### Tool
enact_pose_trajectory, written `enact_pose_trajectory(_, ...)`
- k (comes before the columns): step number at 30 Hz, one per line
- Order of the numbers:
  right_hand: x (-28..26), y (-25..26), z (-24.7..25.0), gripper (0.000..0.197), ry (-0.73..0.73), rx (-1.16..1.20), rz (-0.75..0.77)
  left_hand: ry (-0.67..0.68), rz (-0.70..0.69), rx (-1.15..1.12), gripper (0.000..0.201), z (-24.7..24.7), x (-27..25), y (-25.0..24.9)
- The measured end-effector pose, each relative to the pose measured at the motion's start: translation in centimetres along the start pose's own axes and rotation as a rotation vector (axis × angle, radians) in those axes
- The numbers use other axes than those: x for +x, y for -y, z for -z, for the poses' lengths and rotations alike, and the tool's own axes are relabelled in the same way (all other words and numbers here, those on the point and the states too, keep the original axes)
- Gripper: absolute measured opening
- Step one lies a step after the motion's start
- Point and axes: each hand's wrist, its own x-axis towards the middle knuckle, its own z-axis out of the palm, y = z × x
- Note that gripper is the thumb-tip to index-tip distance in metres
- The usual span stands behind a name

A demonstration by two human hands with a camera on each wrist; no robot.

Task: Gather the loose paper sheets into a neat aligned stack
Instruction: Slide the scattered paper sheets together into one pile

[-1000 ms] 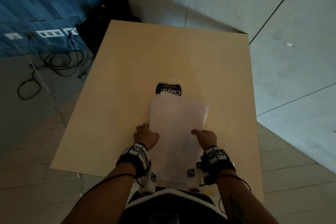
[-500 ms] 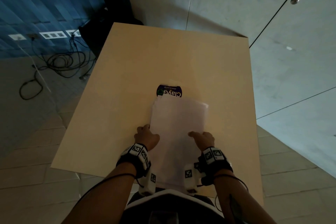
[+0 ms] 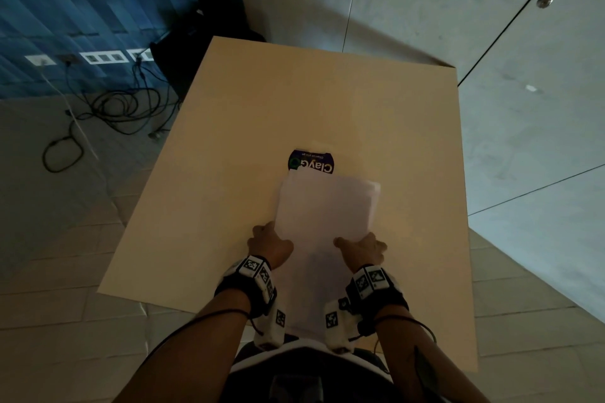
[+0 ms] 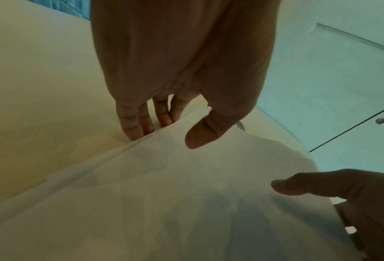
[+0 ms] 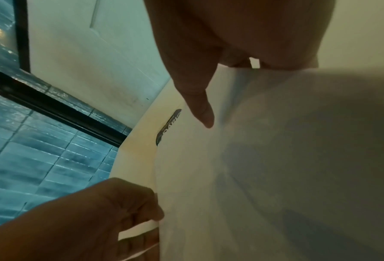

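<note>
Item, my left hand (image 3: 270,244): set at the left long edge of the paper sheets (image 3: 324,222), fingers (image 4: 135,121) tucked down against and partly under that edge, thumb arched over the top sheet, so the hand clasps the bundle from the side.

Item, my right hand (image 3: 361,247): at the opposite long edge, thumb laid flat on the top sheet; the other fingers go beneath the paper. A pinch grip on the bundle.

Item, the paper sheets: one gathered white bundle held between the two hands, its near end over my lap side of the table (image 3: 229,141), its far end reaching toward the middle. The far corners fan slightly; several edges show stepped at the upper right, so alignment is, by my judgement, close but unfinished. The left wrist view shows layered edges along my fingers as well.

Item, a dark printed label (image 3: 311,163): lying flat on the table, just beyond the far end of the sheets, partly covered by them.

Item, cables (image 3: 108,108): on the floor well to the left, apart from the work.

Risks, as judged: squeezing inward too hard would bow the sheets and lock the offsets in. Uneven grip could let lower sheets slide out at the near end. Tapping the far edge down on the label may catch a corner.
</note>
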Motion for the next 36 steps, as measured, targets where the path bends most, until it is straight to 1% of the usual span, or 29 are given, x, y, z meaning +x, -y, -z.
enact_pose_trajectory(2, 0.1, -0.1, 0.0, 0.080, -0.001, 0.032, 0.019, -0.002, 0.002, 0.007, 0.073, 0.0, 0.0, -0.1)
enact_pose_trajectory(4, 0.2, 0.0, -0.1, 0.082, 0.008, 0.044, 0.026, -0.007, -0.003, 0.005, 0.073, 0.0, -0.1, -0.1)
enact_pose_trajectory(8, 0.3, 0.1, 0.1, 0.075, 0.007, 0.076, 0.041, -0.007, -0.008, 0.004, 0.073, -0.1, -0.1, 0.0)
enact_pose_trajectory(11, 0.1, 0.0, -0.1, 0.071, 0.074, 0.174, 0.046, 0.002, -0.010, 0.009, 0.073, 0.0, -0.2, 0.0)
enact_pose_trajectory(12, 0.0, 0.0, -0.3, 0.077, 0.101, 0.214, 0.050, 0.008, -0.012, 0.013, 0.073, 0.0, -0.2, 0.0)
enact_pose_trajectory(14, 0.3, -0.5, -1.0, 0.095, 0.134, 0.275, 0.070, 0.015, -0.018, 0.016, 0.072, 0.1, -0.3, 0.1)
enact_pose_trajectory(15, 0.9, -0.9, -1.5, 0.100, 0.143, 0.293, 0.082, 0.015, -0.020, 0.015, 0.072, 0.1, -0.3, 0.1)
enact_pose_trajectory(18, 1.7, -1.5, -1.7, 0.100, 0.169, 0.382, 0.088, 0.020, -0.019, 0.026, 0.073, 0.1, -0.3, 0.3)
enact_pose_trajectory(23, 3.8, -3.3, -1.2, 0.103, 0.253, 0.476, 0.030, 0.017, -0.028, 0.027, 0.074, 0.0, -0.2, 0.4)
enact_pose_trajectory(24, 4.2, -3.7, -1.1, 0.101, 0.267, 0.501, 0.022, 0.019, -0.030, 0.029, 0.074, -0.1, -0.2, 0.4)
enact_pose_trajectory(25, 3.3, -3.4, -0.5, 0.096, 0.275, 0.513, 0.012, 0.020, -0.033, 0.031, 0.073, -0.1, -0.2, 0.4)
enact_pose_trajectory(26, 2.1, -2.7, 0.2, 0.085, 0.293, 0.531, 0.010, 0.018, -0.036, 0.031, 0.073, -0.1, -0.2, 0.4)
enact_pose_trajectory(28, 0.6, -2.1, 1.0, 0.057, 0.335, 0.578, 0.022, 0.013, -0.039, 0.028, 0.072, -0.1, -0.2, 0.5)
enact_pose_trajectory(29, 0.1, -1.9, 1.2, 0.050, 0.351, 0.585, 0.029, 0.011, -0.039, 0.024, 0.072, -0.1, -0.2, 0.5)
enact_pose_trajectory(30, 0.2, -2.1, 1.3, 0.050, 0.345, 0.585, 0.037, 0.009, -0.040, 0.018, 0.072, -0.2, -0.2, 0.6)
enact_pose_trajectory(35, 2.1, -3.8, 0.5, 0.085, 0.301, 0.532, 0.076, 0.006, -0.034, -0.009, 0.072, -0.3, -0.3, 0.7)
enact_pose_trajectory(36, 2.5, -3.9, 0.4, 0.088, 0.295, 0.532, 0.074, 0.004, -0.033, -0.012, 0.072, -0.4, -0.3, 0.8)
